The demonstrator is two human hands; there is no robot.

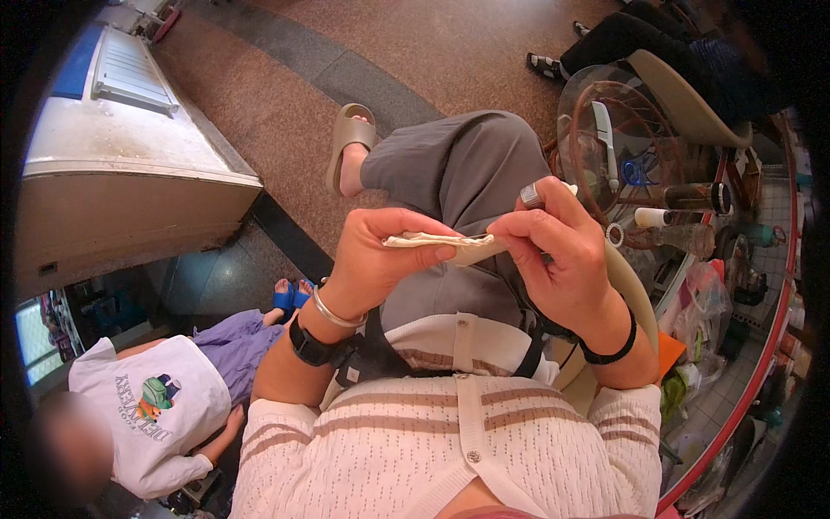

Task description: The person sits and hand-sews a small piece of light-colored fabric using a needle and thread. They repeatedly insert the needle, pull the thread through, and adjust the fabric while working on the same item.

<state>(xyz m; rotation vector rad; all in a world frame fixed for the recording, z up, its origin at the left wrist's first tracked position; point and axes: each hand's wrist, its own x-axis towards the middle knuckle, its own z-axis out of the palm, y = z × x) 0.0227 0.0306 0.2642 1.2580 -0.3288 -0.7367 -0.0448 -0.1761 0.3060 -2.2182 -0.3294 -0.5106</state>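
A folded piece of cream fabric (421, 241) is pinched between the thumb and fingers of my left hand (389, 250), its edge turned up towards me. My right hand (551, 243) meets the fabric's right end with thumb and forefinger pressed together; a thin thread or needle seems to show there, too small to be sure. On a finger of the right hand sits a ribbed metal thimble ring (530, 196). More pale cloth shows just above that hand. Both hands are held above my lap in grey trousers (467, 168).
To the right, a round glass-topped table (570, 110) bears a white-handled knife or comb (606, 143), blue-framed glasses (638, 171), a spool (652, 217) and a lidded bottle (697, 198). A person in a white shirt (155, 409) is at lower left; another sits upper right. A white counter (149, 143) stands left.
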